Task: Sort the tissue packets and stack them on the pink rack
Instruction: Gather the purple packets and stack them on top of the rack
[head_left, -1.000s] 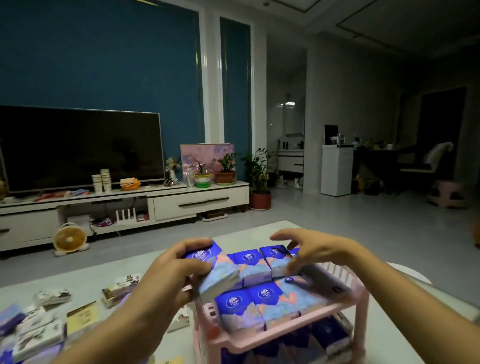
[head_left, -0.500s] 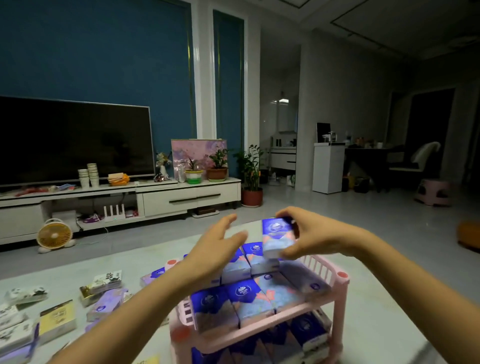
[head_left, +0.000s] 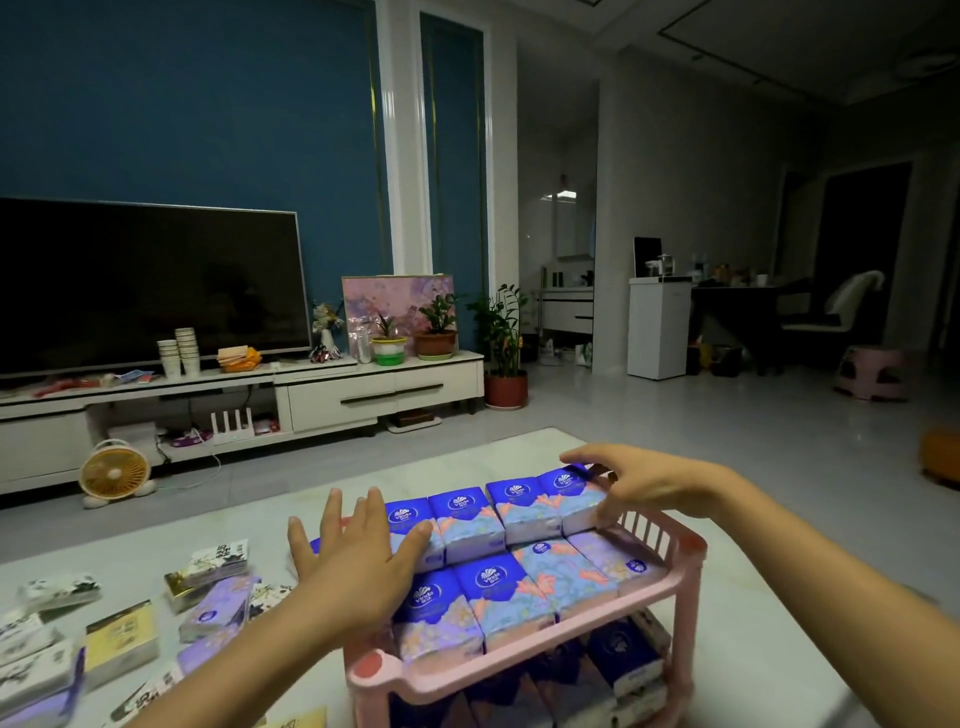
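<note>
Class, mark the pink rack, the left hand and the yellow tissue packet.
pink rack (head_left: 371, 669): head view, near-left corner post.
left hand (head_left: 358, 564): head view, back of the hand.
yellow tissue packet (head_left: 122, 642): head view, its top face.

Rack (head_left: 384, 680): pink plastic, tiered, railed sides; stands beneath both hands; blue packets (head_left: 498, 592): floral wrap, lying flat, eight on the top tier in two touching rows of four; back row's left end under the flat, spread left hand (head_left: 358, 561); end packet (head_left: 569, 496) at the row's right, between the right hand's (head_left: 649, 483) fingers and thumb; dark packets (head_left: 623, 660): lower tier, below the right forearm; loose packets (head_left: 213, 608): purple, white, yellow; flat, scattered left of the left hand.
</note>
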